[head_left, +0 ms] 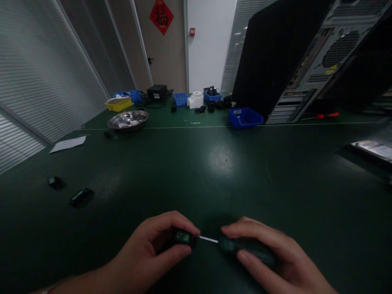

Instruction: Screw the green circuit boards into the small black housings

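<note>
Between the thumb and fingers of my left hand [159,245] is a small black part with a green circuit board [183,237] showing on it. My right hand [269,253] is closed round the dark handle of a screwdriver [228,244]. Its thin metal shaft points left, and the tip reaches the right end of the small part, by my left fingertips. The exact spot where the tip meets it is hidden. Both hands are low over the green table [171,171].
Two small black parts, a block [55,182] and a longer piece [81,197], lie at left. Farther back stand a metal bowl [128,120], a yellow basket [119,104], a blue bin [245,118] and a white device [195,100]. A computer case [275,57] rises at back right.
</note>
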{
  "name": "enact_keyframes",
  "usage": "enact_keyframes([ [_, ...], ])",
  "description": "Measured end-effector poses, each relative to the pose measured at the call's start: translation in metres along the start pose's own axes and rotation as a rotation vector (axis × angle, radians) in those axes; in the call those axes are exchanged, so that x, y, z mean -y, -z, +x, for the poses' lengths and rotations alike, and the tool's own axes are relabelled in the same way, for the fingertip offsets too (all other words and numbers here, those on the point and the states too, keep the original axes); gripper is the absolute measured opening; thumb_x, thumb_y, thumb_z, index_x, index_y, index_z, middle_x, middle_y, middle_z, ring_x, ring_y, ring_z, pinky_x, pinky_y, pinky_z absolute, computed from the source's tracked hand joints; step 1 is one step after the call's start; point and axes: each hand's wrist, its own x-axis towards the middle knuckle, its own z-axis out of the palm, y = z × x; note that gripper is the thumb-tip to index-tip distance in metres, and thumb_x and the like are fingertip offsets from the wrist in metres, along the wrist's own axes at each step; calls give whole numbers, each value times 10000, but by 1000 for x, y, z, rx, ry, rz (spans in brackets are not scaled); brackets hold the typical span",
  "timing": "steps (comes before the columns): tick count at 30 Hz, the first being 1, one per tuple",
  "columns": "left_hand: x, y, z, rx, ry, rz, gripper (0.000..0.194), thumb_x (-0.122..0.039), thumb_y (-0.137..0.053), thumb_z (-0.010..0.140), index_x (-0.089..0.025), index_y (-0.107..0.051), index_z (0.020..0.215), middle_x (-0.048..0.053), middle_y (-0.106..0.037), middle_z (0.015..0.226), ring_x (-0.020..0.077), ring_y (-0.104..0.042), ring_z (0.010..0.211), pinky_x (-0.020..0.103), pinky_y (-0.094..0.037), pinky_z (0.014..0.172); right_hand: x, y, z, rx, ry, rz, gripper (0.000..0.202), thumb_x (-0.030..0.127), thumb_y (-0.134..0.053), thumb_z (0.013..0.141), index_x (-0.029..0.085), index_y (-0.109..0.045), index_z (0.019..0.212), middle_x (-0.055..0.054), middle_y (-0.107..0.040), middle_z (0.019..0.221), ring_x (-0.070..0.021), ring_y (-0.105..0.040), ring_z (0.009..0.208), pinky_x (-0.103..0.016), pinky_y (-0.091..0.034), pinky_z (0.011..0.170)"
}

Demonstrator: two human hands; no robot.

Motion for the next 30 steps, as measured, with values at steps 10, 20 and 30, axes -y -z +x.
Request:
enact_keyframes([
  [10,4,1,1,-6,-61,-47,208,-141,-680,830,-261,-711,997,36,-681,1008,213,-636,973,330,-481,854,3,1,4,48,30,19,309,225,-638,883,393,-683,1139,-42,-749,928,-225,-728,804,-265,-600,613],
  [20,5,-1,3,0,-145,-68,226,-89,-718,789,-238,-722,959,42,-695,1007,198,-661,947,306,-502,833,10,2,2,113,-2,10,397,82,-640,820,342,-700,1115,-7,-747,933,-173,-723,864,-185,-576,682],
  [30,6,-2,1,-6,-153,-22,225,-70,-719,781,-231,-718,937,40,-696,1004,189,-667,942,295,-509,827,6,3,4,113,30,-5,368,73,-651,812,311,-707,1087,-23,-745,957,-189,-727,898,-188,-583,679],
])
